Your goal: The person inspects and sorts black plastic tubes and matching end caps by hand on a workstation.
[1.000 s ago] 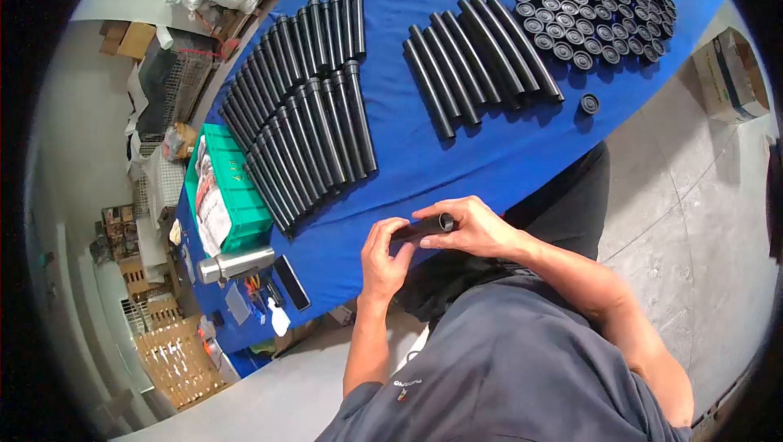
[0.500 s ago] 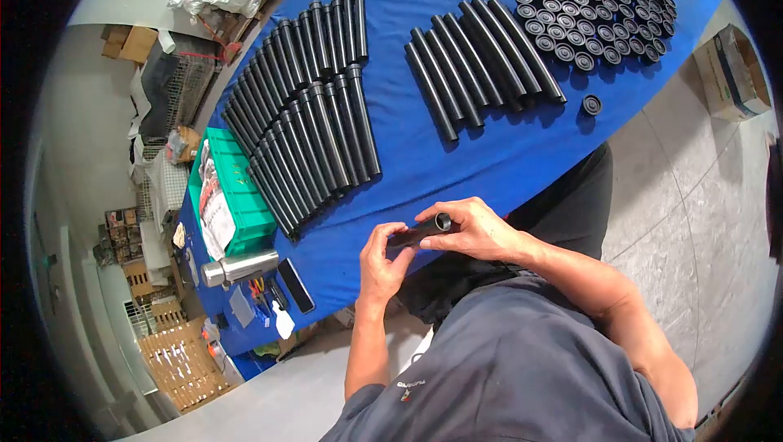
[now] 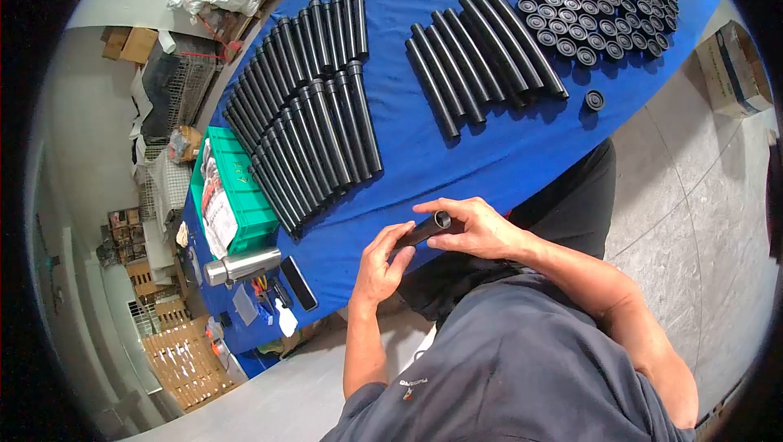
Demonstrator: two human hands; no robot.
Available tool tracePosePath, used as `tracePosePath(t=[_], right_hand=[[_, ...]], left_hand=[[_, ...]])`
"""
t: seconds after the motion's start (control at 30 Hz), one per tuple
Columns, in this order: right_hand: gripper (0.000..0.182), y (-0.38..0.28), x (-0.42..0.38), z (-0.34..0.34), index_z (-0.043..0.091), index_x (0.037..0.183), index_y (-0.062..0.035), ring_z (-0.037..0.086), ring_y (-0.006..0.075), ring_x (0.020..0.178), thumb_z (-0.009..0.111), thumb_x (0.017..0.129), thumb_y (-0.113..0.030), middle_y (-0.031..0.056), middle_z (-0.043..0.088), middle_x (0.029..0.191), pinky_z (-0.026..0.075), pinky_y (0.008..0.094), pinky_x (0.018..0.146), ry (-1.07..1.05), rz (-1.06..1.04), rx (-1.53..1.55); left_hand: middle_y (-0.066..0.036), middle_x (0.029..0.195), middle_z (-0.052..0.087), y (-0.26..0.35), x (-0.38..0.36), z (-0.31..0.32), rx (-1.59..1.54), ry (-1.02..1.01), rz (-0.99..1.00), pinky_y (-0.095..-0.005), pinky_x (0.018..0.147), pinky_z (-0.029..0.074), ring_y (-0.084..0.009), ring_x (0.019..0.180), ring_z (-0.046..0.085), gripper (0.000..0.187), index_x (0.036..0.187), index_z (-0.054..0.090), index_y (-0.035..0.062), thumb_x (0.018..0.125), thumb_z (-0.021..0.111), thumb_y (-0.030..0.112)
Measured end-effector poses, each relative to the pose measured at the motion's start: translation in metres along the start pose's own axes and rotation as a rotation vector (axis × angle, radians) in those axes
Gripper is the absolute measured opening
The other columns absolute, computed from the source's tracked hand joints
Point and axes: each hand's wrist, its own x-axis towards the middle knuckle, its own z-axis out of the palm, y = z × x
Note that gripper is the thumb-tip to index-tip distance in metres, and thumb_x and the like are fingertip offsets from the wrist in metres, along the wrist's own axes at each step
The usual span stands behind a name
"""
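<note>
A short black tube (image 3: 422,231) is held between my two hands above the table's near edge, its open end facing up to the right. My left hand (image 3: 382,263) grips the lower left end, fingers curled round it. At the open end, my right hand (image 3: 477,230) holds the tube between thumb and fingers. Beyond the hands, several plain black tubes (image 3: 481,50) lie side by side on the blue cloth (image 3: 391,173). Two rows of capped black tubes (image 3: 314,116) lie farther left. One round black cap (image 3: 594,100) sits apart from a cluster of caps (image 3: 603,10).
At the table's left stand a green crate (image 3: 245,189) and a steel flask (image 3: 243,266). A phone (image 3: 298,283), small tools (image 3: 263,291) and a white bottle (image 3: 285,318) lie near the left edge. A cardboard box (image 3: 734,71) is on the floor at right.
My left hand has shifted slightly left and down along the tube. More of the tube's side shows between the hands. The right hand has barely moved.
</note>
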Motion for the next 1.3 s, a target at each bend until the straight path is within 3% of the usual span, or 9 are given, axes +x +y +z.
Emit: tracePosePath(t=[0.33,0.43,0.5,0.7,0.83,0.93,1.0,1.13,1.3], right_hand=[[0.043,0.004,-0.001,-0.003,0.064,0.126,-0.0044,0.061,0.0107,0.07,0.079,0.088,-0.017,0.0067,0.07,0.084,0.049,0.0307,0.064,0.017,0.043,-0.039],[0.039,-0.004,0.0,-0.006,0.064,0.119,-0.0019,0.073,0.0276,0.081,0.077,0.087,-0.019,0.0175,0.072,0.087,0.055,0.038,0.072,0.035,0.043,-0.082],[0.038,0.0,0.001,-0.006,0.064,0.116,-0.0017,0.072,0.028,0.077,0.078,0.086,-0.021,0.0174,0.071,0.084,0.054,0.0386,0.069,0.06,0.06,-0.085],[0.036,-0.002,0.004,-0.01,0.065,0.111,-0.0017,0.07,0.0287,0.071,0.079,0.085,-0.022,0.0185,0.069,0.079,0.051,0.0405,0.063,0.051,0.115,-0.135],[0.035,0.003,0.006,-0.008,0.066,0.109,-0.0019,0.07,0.0307,0.073,0.08,0.085,-0.024,0.0191,0.069,0.08,0.052,0.0411,0.064,0.095,0.019,-0.191],[0.037,0.01,0.006,-0.006,0.067,0.11,-0.0019,0.069,0.0196,0.072,0.083,0.084,-0.024,0.0127,0.071,0.081,0.054,0.0344,0.066,0.121,-0.007,-0.155],[0.039,0.013,0.005,-0.006,0.067,0.11,-0.0018,0.072,0.0232,0.079,0.082,0.085,-0.028,0.0155,0.072,0.083,0.055,0.0376,0.069,0.139,-0.086,-0.244],[0.041,0.003,0.004,-0.008,0.066,0.111,-0.0012,0.07,0.0241,0.074,0.08,0.087,-0.032,0.0151,0.069,0.08,0.053,0.0373,0.065,0.12,-0.009,-0.239],[0.043,0.005,0.008,-0.001,0.063,0.099,0.0021,0.068,0.0282,0.071,0.08,0.087,-0.035,0.0151,0.067,0.077,0.053,0.0388,0.065,0.107,-0.127,-0.337]], left_hand=[[-0.014,0.115,0.069,-0.003,0.001,0.005,0.068,0.041,-0.086,-0.0378,0.096,0.052,-0.0296,0.109,0.067,0.043,0.119,0.066,0.0029,0.078,0.078,0.001],[-0.014,0.115,0.07,0.0,0.002,0.009,0.135,0.144,0.052,-0.038,0.098,0.051,-0.0297,0.109,0.067,0.042,0.118,0.067,0.0018,0.078,0.078,0.001],[-0.013,0.116,0.07,0.008,0.0,0.011,0.213,0.286,0.158,-0.0376,0.101,0.049,-0.0285,0.111,0.066,0.039,0.118,0.067,-0.0001,0.079,0.076,0.0],[-0.011,0.095,0.069,0.012,-0.02,0.027,0.037,0.505,0.218,-0.0298,0.076,0.053,-0.0178,0.085,0.064,0.012,0.099,0.067,-0.0005,0.087,0.072,0.001],[-0.007,0.076,0.066,-0.015,-0.041,0.033,-0.237,0.396,0.002,-0.0263,0.065,0.047,-0.0128,0.068,0.059,0.007,0.087,0.066,0.0001,0.093,0.068,0.003],[-0.007,0.075,0.068,-0.001,-0.04,0.05,-0.612,0.265,-0.401,-0.0262,0.064,0.049,-0.0118,0.067,0.061,0.01,0.086,0.068,-0.0005,0.091,0.072,0.007],[-0.01,0.078,0.069,-0.014,-0.046,0.06,-0.059,0.407,-0.028,-0.0287,0.062,0.05,-0.0158,0.068,0.064,0.012,0.091,0.069,0.0014,0.087,0.077,0.009],[-0.017,0.11,0.066,0.008,-0.021,0.043,0.359,0.588,0.178,-0.0401,0.089,0.051,-0.0307,0.104,0.063,0.04,0.117,0.065,0.0004,0.079,0.078,0.002],[-0.021,0.117,0.067,-0.01,-0.01,0.033,0.432,0.335,0.102,-0.0476,0.099,0.047,-0.0402,0.11,0.063,0.043,0.126,0.062,-0.0019,0.084,0.069,0.005]])
